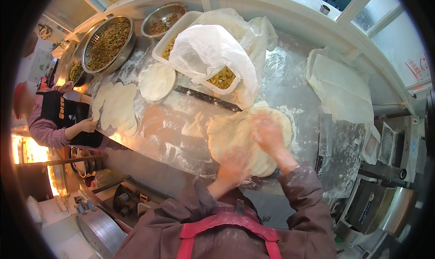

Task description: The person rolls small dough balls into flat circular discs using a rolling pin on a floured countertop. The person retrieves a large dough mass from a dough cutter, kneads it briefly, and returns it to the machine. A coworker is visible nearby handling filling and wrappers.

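A large slab of soft dough [221, 136] lies on the floured metal worktop [190, 150] in front of me. My left hand [234, 165] touches its near edge, blurred, palm down. Higher up and to the right, my right hand [268, 130] rests on the dough's surface, also blurred; whether it pinches any dough does not show. Just beyond the slab, a dark flat bar [207, 98] lies on the worktop, one end near the dough. A round floured dough disc [157, 81] and several overlapping flat dough pieces [119, 106] lie to the left.
A white tub [159, 50] of filling stands beyond, partly under plastic sheeting [217, 45]. Steel bowls of filling [131, 51] [146, 26] are at the back left. A co-worker [57, 119] touches the flat dough pieces. A metal scraper-like strip [325, 135] and folded sheets [340, 85] lie right.
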### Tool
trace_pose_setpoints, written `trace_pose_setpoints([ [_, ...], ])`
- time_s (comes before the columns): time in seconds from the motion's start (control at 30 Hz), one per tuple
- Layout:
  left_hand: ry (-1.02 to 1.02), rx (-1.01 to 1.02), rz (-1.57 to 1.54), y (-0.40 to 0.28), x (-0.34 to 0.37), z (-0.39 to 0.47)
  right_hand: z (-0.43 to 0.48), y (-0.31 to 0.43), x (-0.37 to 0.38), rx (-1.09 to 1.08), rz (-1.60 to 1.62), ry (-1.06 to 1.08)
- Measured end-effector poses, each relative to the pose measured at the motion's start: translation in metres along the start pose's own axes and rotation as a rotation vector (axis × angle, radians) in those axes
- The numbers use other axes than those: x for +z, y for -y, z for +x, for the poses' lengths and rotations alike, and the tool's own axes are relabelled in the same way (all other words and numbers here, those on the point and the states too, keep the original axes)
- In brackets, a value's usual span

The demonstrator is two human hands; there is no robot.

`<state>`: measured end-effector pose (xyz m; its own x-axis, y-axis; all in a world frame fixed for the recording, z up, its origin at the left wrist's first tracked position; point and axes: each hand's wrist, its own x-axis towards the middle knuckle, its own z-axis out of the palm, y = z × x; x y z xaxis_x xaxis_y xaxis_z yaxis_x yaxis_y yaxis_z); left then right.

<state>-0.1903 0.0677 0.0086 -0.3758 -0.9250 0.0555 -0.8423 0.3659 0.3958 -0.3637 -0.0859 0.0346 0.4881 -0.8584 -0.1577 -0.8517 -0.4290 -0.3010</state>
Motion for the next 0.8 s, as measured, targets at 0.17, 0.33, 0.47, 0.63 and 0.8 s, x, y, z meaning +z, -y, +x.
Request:
trace_pose_setpoints([
  [0.17,0.119,-0.231,0.115,0.041,-0.005,0.007,0.029,0.043,0.026,-0.356,0.058,0.007],
  [0.33,0.095,-0.209,0.092,0.036,-0.023,0.002,0.051,0.048,0.015,-0.278,0.038,0.150],
  [0.47,0.138,-0.147,-0.053,0.039,-0.039,-0.018,0.058,0.086,0.019,-0.062,0.076,0.399],
  [0.63,0.189,0.127,-0.124,0.070,-0.043,-0.043,0.087,0.137,0.051,-0.269,0.043,0.050],
  [0.8,0.234,0.248,-0.302,0.106,-0.061,-0.047,0.134,0.177,0.022,0.007,0.068,0.112],
])
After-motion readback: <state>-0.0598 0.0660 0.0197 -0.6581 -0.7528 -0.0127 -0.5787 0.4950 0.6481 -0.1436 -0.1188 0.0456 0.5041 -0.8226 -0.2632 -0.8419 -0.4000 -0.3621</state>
